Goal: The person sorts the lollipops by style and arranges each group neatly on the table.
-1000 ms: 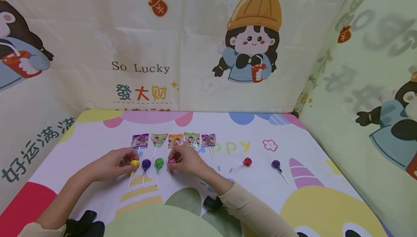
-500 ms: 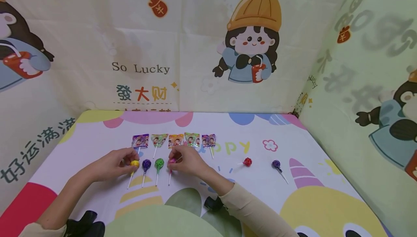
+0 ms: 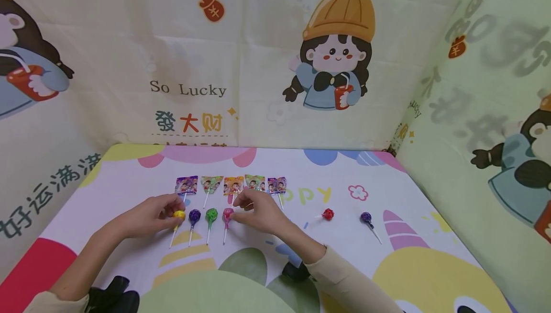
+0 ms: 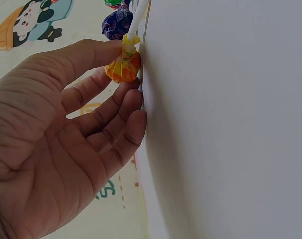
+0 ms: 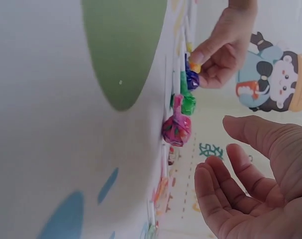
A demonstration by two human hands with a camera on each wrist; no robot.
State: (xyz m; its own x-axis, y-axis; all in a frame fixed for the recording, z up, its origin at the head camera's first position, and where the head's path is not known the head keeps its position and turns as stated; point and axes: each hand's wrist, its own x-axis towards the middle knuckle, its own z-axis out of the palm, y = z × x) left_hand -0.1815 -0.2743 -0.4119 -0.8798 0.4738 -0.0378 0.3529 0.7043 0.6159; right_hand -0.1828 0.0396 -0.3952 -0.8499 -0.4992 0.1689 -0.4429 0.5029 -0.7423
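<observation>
Now, taking the pink lollipop [image 3: 227,214] as the landmark:

Right hand: the right hand [image 3: 258,211] sits just right of the pink lollipop, fingers loosely spread and holding nothing; in the right wrist view the palm [image 5: 255,184] is apart from the candy head [image 5: 176,127].

What changed: half a second ago these fingers covered the pink head and pinched it; they have let go and drawn slightly to the right, so the candy now lies in plain view on the table [image 3: 387,198].

Meaning: judging by this, the pink lollipop has been set down as the fourth in the near row and that placement looks finished.

Left hand: the left hand [image 3: 151,216] is three places left of the pink lollipop, thumb and forefinger pinching the yellow lollipop [image 3: 179,215]; the left wrist view shows the fingertips [image 4: 122,48] on its wrapper [image 4: 124,66]. It has not shifted.

Between them: the purple lollipop [image 3: 194,215] and the green lollipop [image 3: 211,214], sticks pointing toward the person.

Behind the pink lollipop: a row of flat wrapped lollipops [image 3: 233,184].

Well to its right: a red lollipop [image 3: 328,214] and, farther on, a second purple lollipop [image 3: 366,217], both lying loose and out of line.
</observation>
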